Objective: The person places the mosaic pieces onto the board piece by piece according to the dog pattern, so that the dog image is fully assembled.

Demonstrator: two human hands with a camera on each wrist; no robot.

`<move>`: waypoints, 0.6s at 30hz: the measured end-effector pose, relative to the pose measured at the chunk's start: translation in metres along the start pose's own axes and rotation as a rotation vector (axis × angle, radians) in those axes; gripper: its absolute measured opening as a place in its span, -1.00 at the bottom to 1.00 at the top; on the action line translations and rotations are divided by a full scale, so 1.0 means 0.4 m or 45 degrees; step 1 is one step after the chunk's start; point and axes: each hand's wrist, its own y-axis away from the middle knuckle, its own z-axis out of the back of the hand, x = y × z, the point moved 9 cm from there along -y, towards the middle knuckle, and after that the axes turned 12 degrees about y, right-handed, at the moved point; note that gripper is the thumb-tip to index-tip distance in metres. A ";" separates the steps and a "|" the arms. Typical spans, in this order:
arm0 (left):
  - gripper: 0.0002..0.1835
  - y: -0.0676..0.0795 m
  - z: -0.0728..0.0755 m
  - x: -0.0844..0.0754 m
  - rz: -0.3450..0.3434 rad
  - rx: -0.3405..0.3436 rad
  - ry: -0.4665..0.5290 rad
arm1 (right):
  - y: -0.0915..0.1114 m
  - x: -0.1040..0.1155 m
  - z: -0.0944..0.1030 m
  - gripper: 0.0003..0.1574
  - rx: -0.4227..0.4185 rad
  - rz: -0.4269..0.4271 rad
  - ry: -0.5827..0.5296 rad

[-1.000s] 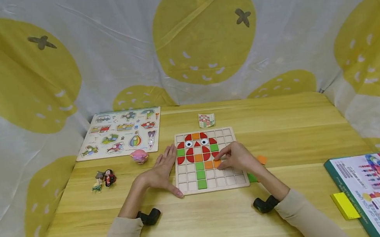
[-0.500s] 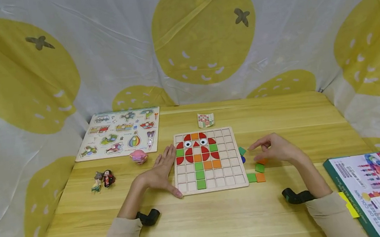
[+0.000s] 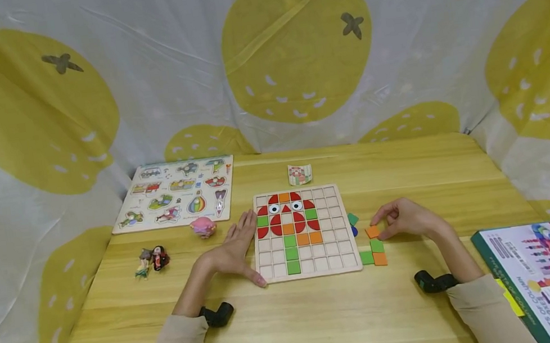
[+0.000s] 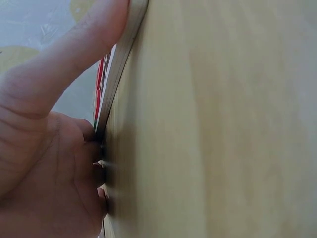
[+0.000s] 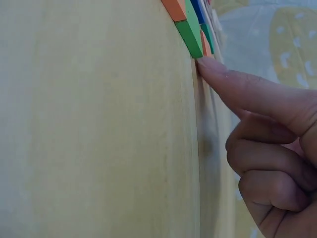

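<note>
A wooden grid board (image 3: 332,255) lies mid-table, with red, orange and green tiles and two eye pieces set in its cells. My left hand (image 3: 230,254) rests along its left side, fingers spread; the thumb lies at the near left corner. In the left wrist view that thumb (image 4: 74,54) touches the board's edge (image 4: 121,57). To the right of the board, my right hand (image 3: 407,217) pinches an orange square tile (image 3: 372,231) between thumb and index finger. Close by it lie a green tile (image 3: 377,246) and another orange tile (image 3: 380,259).
Another green tile (image 3: 367,258), a darker green piece (image 3: 353,218) and a blue piece (image 3: 355,231) lie by the board's right edge. Behind it stands a small pattern card (image 3: 300,174). A vehicle puzzle (image 3: 176,194), pink toy (image 3: 203,226) and figurines (image 3: 159,257) sit left; a box (image 3: 547,276) sits right.
My right hand has left an orange tile in the board, moved right to the loose pieces and taken hold of another orange tile. My left hand has stayed at the board's edge.
</note>
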 end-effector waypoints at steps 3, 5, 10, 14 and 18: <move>0.66 -0.002 0.001 0.001 -0.001 -0.006 -0.002 | -0.002 0.007 0.014 -0.57 -0.074 -0.025 0.030; 0.65 -0.003 0.000 0.000 0.000 -0.002 0.000 | -0.001 0.021 0.019 -0.58 -0.116 -0.017 0.029; 0.66 -0.001 0.003 0.001 0.014 -0.001 0.006 | -0.005 0.104 -0.013 -0.62 -0.128 0.033 -0.029; 0.66 -0.001 0.004 0.002 0.019 -0.004 -0.001 | -0.019 0.181 -0.082 -0.65 -0.091 0.006 -0.034; 0.67 -0.003 0.003 0.001 0.025 0.003 -0.013 | -0.038 0.241 -0.160 -0.68 -0.067 -0.009 -0.013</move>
